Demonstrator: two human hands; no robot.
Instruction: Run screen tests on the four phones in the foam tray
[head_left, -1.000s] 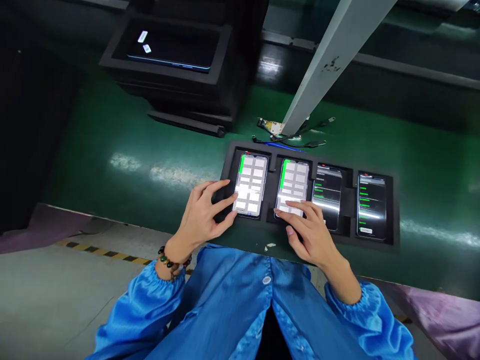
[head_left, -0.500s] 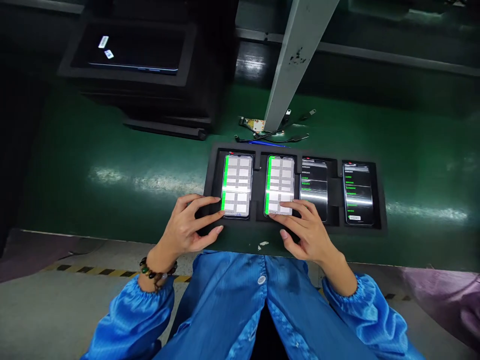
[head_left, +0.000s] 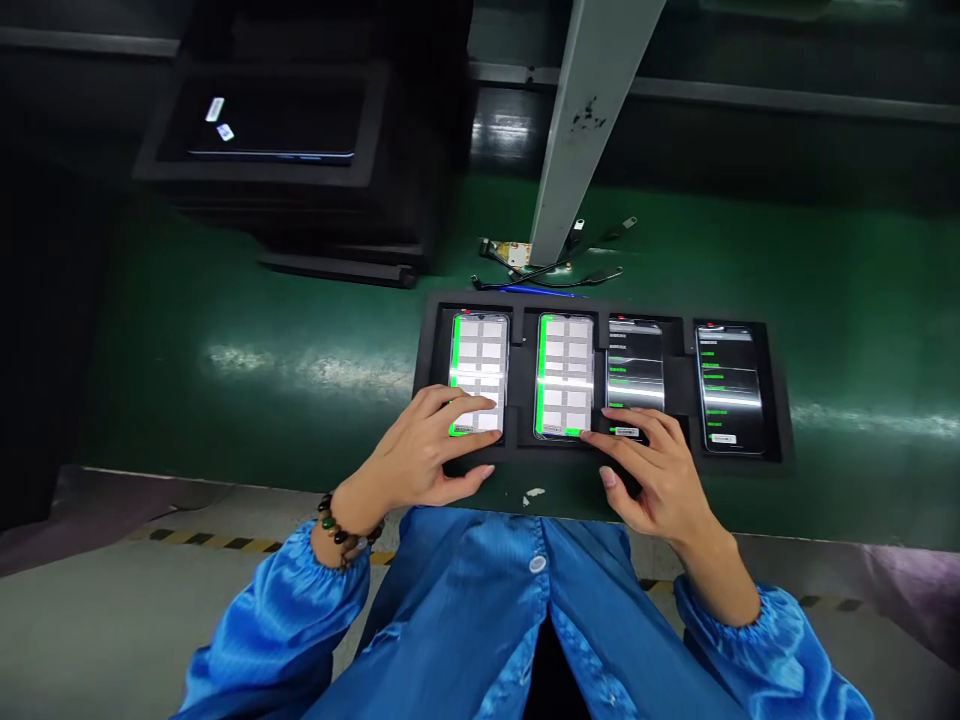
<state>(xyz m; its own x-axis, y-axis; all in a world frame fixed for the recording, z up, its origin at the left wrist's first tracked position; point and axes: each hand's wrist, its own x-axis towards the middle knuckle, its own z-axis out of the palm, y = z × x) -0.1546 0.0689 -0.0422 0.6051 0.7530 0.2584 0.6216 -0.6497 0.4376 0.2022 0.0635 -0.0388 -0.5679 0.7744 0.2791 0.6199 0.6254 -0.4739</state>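
Note:
Several smartphones lie face up in the recesses of a black foam tray (head_left: 523,385) at the bench edge. My left hand (head_left: 431,445) is open over the lower part of the leftmost smartphone (head_left: 480,350), a fingertip at its lower right corner. That screen shows a white-and-grey grid with a green strip down its left side. The second smartphone (head_left: 565,360) has the same grid, plus green along the bottom. My right hand (head_left: 656,465) is open, one fingertip at this phone's lower right corner. Its other fingers reach over the third smartphone (head_left: 636,365), dark with green text. The rightmost smartphone (head_left: 729,390) looks alike.
A grey post (head_left: 592,120) rises behind the tray. Around its foot lie black cables (head_left: 536,272), a small circuit board (head_left: 516,253) and a blue stick (head_left: 540,291). At the back left, a stack of black trays (head_left: 360,215) holds another smartphone (head_left: 277,125) on top.
My left hand has slid right across the leftmost phone's lower screen. My right hand has moved from the second phone's lower left to its lower right corner, and green now fills its bottom strip.

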